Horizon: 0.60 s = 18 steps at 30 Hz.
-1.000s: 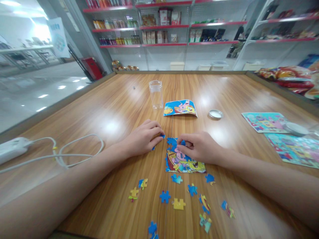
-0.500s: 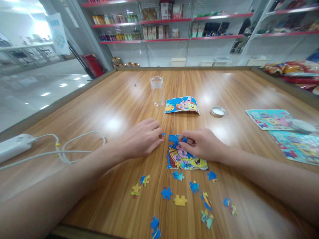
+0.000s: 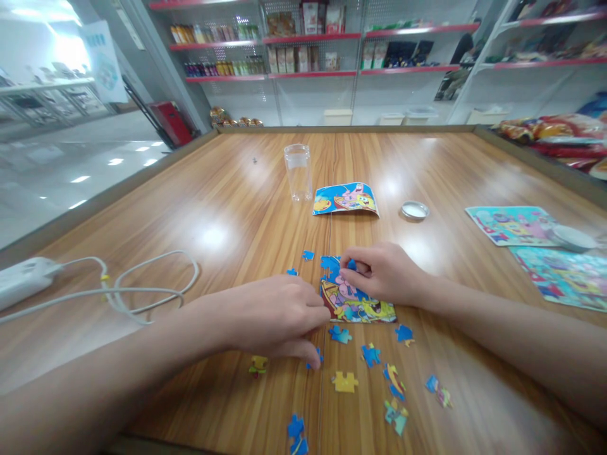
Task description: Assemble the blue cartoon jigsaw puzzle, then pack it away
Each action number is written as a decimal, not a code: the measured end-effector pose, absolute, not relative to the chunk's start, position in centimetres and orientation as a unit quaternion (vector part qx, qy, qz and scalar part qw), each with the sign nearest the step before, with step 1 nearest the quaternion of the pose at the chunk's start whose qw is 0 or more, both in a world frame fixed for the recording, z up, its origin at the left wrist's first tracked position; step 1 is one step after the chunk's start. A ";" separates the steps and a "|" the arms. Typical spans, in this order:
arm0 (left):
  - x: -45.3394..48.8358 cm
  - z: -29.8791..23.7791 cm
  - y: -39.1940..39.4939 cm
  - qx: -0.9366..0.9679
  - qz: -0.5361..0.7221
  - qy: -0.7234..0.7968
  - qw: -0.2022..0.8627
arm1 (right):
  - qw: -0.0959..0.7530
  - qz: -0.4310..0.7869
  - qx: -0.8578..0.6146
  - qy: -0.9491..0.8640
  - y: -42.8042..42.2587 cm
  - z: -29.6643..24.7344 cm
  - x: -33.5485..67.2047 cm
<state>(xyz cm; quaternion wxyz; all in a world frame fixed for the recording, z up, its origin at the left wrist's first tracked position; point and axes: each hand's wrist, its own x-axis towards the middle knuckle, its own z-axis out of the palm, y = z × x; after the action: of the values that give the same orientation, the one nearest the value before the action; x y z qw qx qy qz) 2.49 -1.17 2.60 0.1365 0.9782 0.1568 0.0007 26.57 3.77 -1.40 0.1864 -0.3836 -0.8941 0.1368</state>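
A blue jigsaw piece is pinched by the right hand over the partly assembled puzzle. At the puzzle's seven o'clock, a loose piece is partly covered by the spread left hand. At eleven, a clear cup is stood on the wood-grain table; at twelve, stocked shelves are seen.

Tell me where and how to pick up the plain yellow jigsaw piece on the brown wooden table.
Pinch the plain yellow jigsaw piece by opposite edges, probably from above on the near side. It lies flat, so its thin edges offer the likeliest hold; bare brown wooden table borders its near side, while the left hand occupies the far left.
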 end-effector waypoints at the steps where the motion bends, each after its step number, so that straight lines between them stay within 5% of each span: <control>1: 2.7 2.8 -1.4 0.980 0.009 0.147 0.132 | 0.187 0.138 -0.384 -0.894 3.8 -1.4 26.6; 8: 3.6 2.9 -2.7 0.988 0.005 0.130 0.080 | 0.183 0.151 -0.384 -0.892 3.7 -1.4 26.5; 18: 0.1 3.3 0.2 0.969 -0.015 0.160 0.186 | 0.187 0.154 -0.374 -0.895 3.9 -1.2 26.6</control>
<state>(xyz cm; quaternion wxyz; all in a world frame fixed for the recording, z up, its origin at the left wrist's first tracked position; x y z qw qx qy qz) 0.11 0.17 3.25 0.1857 0.9694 0.1598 -0.0150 26.59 3.87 -1.24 0.1872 -0.3739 -0.8953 0.1538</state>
